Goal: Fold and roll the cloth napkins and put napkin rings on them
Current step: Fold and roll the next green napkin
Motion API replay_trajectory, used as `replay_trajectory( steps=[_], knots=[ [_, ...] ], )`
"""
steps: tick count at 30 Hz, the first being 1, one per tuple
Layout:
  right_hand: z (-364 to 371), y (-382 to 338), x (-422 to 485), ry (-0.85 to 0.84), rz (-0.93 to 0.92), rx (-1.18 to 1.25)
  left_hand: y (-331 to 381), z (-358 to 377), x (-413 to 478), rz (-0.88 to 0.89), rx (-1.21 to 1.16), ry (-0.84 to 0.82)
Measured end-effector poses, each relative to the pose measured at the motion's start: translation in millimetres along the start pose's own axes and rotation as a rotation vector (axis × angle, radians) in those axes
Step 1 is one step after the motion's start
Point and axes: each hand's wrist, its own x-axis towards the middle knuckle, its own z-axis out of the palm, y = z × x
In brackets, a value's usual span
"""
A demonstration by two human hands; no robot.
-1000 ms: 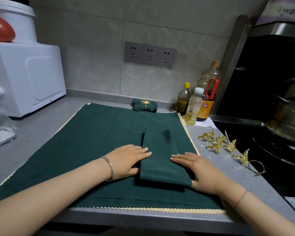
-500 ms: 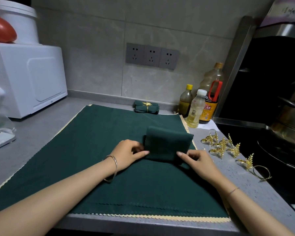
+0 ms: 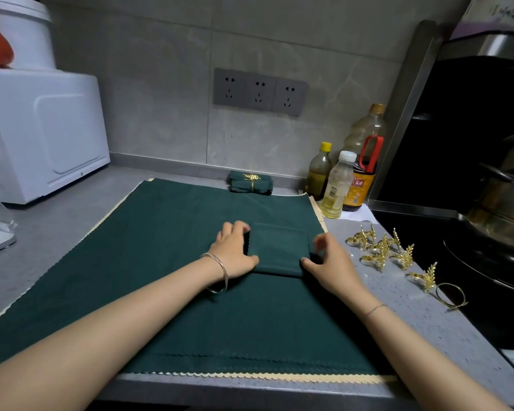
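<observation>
A dark green napkin (image 3: 278,249), folded into a short thick rectangle, lies on a stack of flat green napkins (image 3: 149,262) with scalloped cream edges. My left hand (image 3: 235,252) grips its left edge, thumb on top near the front corner and fingers curled at the far corner. At the right edge is my right hand (image 3: 328,261), its thumb at the front corner and its blurred fingers curled over the side. A finished napkin (image 3: 251,185) with a gold leaf ring lies at the back. Several gold leaf napkin rings (image 3: 382,250) lie on the counter to the right.
Three bottles (image 3: 337,188) stand at the back right by the wall. A black cooktop (image 3: 472,280) with a steel pot (image 3: 505,200) lies to the right. A white appliance (image 3: 42,132) fills the back left. The grey counter's front edge (image 3: 250,393) is close to me.
The long folded strip was lifted at its near end and folded away from me. It now lies flat as a half-length rectangle, and both hands have moved to its sides.
</observation>
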Motion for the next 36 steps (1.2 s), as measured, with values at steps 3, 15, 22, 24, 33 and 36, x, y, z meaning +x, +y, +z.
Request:
replay_trajectory(
  steps=[3, 15, 22, 24, 33, 36],
  knots=[
    [-1.5, -10.2, 6.7, -0.085, -0.229, -0.196, 7.0, 10.0, 4.9, 0.273, 0.259, 0.038],
    [9.6, -2.2, 4.6, -0.395, -0.199, -0.348, 2.3, 25.8, 23.9, 0.250, 0.360, -0.271],
    [-20.4, -6.8, -3.2, -0.474, -0.365, -0.666, 1.3, -4.7, 4.7, 0.385, 0.605, -0.228],
    [-28.0, -6.9, -7.2, -0.471, -0.401, -0.706, -0.8, -13.3, -0.5, 0.411, 0.641, -0.245],
    [-21.3, -13.7, -11.2, -0.173, -0.563, -0.646, 1.9, -15.0, -4.5, 0.588, 0.924, -0.073],
    [-28.6, -8.3, -30.8, -0.078, -0.770, -0.601, -7.0, -21.9, -29.1, 0.830, 0.801, 0.106]
  ],
)
